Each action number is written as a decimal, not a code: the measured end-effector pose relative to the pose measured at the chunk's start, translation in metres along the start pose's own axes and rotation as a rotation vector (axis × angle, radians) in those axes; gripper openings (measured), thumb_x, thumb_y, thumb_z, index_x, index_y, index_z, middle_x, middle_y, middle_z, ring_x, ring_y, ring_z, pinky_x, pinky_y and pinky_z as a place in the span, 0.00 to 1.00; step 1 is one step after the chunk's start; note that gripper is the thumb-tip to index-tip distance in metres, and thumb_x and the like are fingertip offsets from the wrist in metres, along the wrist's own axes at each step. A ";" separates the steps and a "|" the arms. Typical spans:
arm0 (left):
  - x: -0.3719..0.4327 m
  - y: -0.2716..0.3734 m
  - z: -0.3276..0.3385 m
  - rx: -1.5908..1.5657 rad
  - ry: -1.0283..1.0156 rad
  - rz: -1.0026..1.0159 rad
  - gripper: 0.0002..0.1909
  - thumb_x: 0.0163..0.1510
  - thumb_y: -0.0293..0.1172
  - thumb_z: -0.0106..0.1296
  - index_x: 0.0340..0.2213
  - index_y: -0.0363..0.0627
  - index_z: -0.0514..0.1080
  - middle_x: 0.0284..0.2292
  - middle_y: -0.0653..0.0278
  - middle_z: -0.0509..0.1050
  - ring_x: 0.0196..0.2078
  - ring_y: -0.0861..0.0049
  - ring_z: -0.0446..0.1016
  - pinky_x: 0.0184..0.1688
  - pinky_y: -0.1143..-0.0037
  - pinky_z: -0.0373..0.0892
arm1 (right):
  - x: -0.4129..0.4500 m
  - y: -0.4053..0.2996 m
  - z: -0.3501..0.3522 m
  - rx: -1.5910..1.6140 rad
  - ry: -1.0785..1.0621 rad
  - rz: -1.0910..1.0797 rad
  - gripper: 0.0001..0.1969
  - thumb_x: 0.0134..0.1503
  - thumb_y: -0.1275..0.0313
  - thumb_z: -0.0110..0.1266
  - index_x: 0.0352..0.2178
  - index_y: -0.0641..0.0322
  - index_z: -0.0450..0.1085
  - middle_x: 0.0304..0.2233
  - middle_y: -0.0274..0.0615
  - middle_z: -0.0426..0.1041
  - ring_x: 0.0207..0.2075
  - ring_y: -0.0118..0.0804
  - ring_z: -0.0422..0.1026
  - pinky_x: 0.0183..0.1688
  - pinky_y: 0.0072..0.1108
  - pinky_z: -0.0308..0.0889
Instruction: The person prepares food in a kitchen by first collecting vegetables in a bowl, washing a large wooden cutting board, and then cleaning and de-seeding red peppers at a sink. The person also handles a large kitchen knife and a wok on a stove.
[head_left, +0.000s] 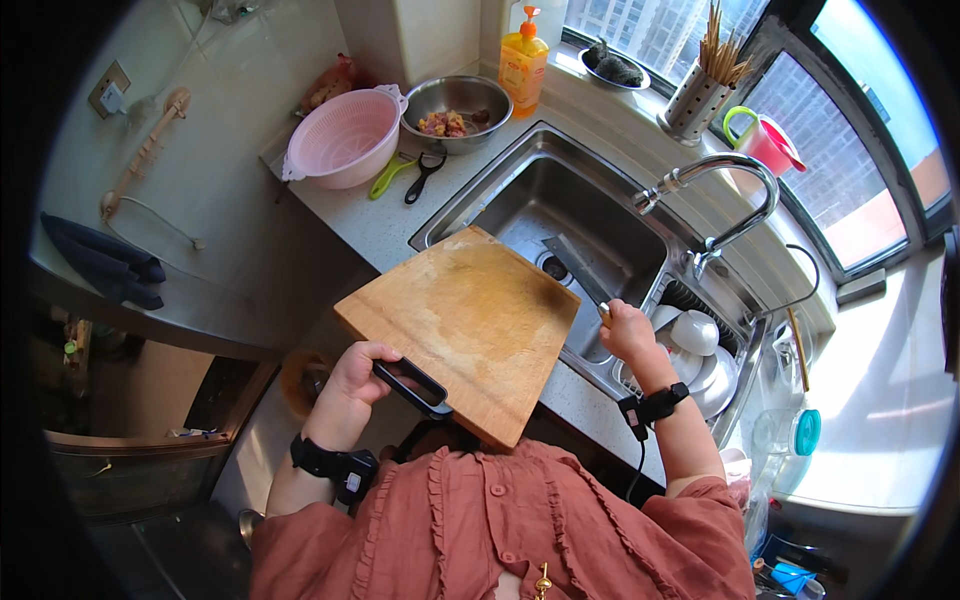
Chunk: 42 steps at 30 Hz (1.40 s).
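My left hand (364, 373) grips the black handle of a wooden cutting board (469, 322), which is held up with its far corner over the near rim of the stainless-steel sink (592, 199). In my right hand (628, 330), right of the board, is the handle of a knife (577, 268). The blade points away from me, over the sink basin near the drain. A curved chrome faucet (739, 169) stands behind the basin, its spout turned over it.
Left of the sink are a pink colander (346, 139), a steel bowl with meat pieces (459, 101), two peelers (425, 178) and an orange soap bottle (523, 67). White bowls (696, 332) fill a rack at the right. A chopstick holder (694, 101) stands on the sill.
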<state>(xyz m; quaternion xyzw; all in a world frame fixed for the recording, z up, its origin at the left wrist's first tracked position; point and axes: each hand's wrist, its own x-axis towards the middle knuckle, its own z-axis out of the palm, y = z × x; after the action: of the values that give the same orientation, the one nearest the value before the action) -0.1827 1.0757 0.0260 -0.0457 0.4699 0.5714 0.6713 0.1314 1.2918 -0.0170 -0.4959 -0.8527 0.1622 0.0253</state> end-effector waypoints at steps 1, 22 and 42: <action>0.002 -0.001 -0.005 -0.008 -0.003 -0.012 0.12 0.33 0.23 0.43 0.24 0.28 0.63 0.26 0.48 0.68 0.29 0.56 0.68 0.36 0.59 0.64 | -0.001 -0.002 0.002 0.007 0.070 0.020 0.10 0.37 0.72 0.48 0.24 0.65 0.62 0.23 0.51 0.67 0.28 0.48 0.67 0.31 0.31 0.63; 0.053 -0.081 -0.083 -0.168 0.002 0.052 0.26 0.30 0.10 0.43 0.37 0.40 0.59 0.24 0.62 0.66 0.25 0.70 0.68 0.27 0.73 0.68 | -0.118 -0.061 0.050 0.599 0.150 0.344 0.08 0.38 0.76 0.46 0.18 0.60 0.54 0.09 0.33 0.56 0.08 0.25 0.58 0.10 0.16 0.56; -0.134 -0.039 -0.098 -0.211 0.172 0.428 0.19 0.32 0.20 0.40 0.32 0.39 0.62 0.18 0.64 0.62 0.16 0.80 0.60 0.12 0.81 0.56 | -0.089 -0.149 0.026 0.724 0.229 -0.293 0.06 0.41 0.80 0.47 0.23 0.63 0.59 0.14 0.29 0.58 0.13 0.18 0.57 0.14 0.11 0.54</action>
<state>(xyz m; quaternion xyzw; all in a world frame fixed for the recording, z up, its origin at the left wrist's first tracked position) -0.1948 0.9064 0.0445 -0.0635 0.4623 0.7402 0.4841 0.0458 1.1416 0.0138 -0.3431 -0.7937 0.3904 0.3161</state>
